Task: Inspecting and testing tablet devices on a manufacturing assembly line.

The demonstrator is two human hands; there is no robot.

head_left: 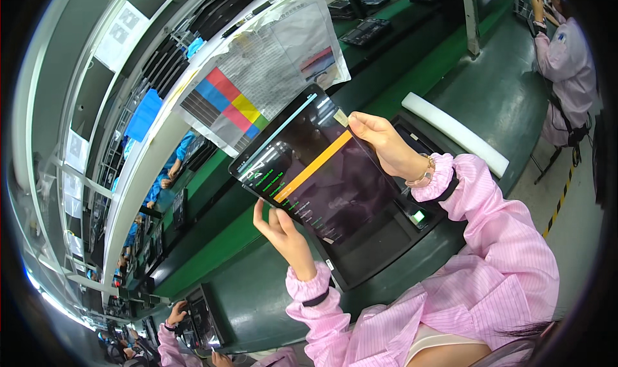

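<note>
Head view: a black tablet computer (pixel 351 190) is held up at a slant above the counter (pixel 257 302), its lit screen facing the wearer. The dark display shows an orange bar (pixel 313 167) and short lines of green and pale text, and a small pale sticker (pixel 341 117) sits near the upper right edge. The right hand (pixel 389 148) is clamped on that edge, its thumb on the front and its other fingers out of sight behind. The left hand (pixel 283 235) touches the lower left edge with its fingertips; whether its fingers close around the tablet I cannot tell.

Below the tablet, a black tray (pixel 360 261) lies on the counter, partly covered from sight. A small device with a green-lit display (pixel 417 217) is at the tray's right side, close to the wearer's right sleeve (pixel 502 225), which is pink and striped. A white foam strip (pixel 456 134) lies beyond the tray. Behind the tablet hangs a printed sheet with coloured blocks (pixel 270 64). At lower left, a co-worker's hand (pixel 177 312) is beside another black device (pixel 205 319); another co-worker (pixel 566 71) in pink is at upper right.
</note>
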